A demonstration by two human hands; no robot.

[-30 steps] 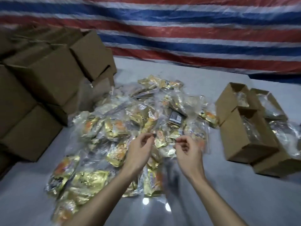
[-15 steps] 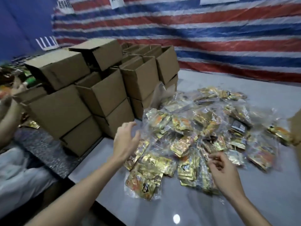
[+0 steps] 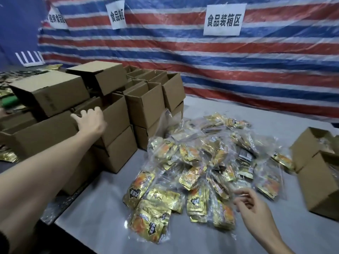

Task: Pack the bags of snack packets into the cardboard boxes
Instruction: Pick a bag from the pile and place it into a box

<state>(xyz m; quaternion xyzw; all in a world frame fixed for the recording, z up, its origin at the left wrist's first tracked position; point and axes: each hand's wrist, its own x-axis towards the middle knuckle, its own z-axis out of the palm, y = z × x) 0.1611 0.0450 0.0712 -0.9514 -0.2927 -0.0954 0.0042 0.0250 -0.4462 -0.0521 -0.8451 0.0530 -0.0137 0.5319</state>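
A heap of clear bags holding gold snack packets lies on the grey table. A stack of open cardboard boxes stands at the table's left. My left hand reaches out to the stack with its fingers spread, touching the front of a middle box. My right hand hovers over the near right side of the heap, fingers loosely curled and holding nothing. Boxes with bags inside stand at the right edge.
A red, white and blue striped tarp with white paper signs hangs behind the table. More gold packets lie on a dark surface past the stack at far left. The table's near left edge drops off below my left arm.
My left hand has moved from the snack heap up and left to the box stack. My right hand stayed low by the heap. The view has swung left and upward.
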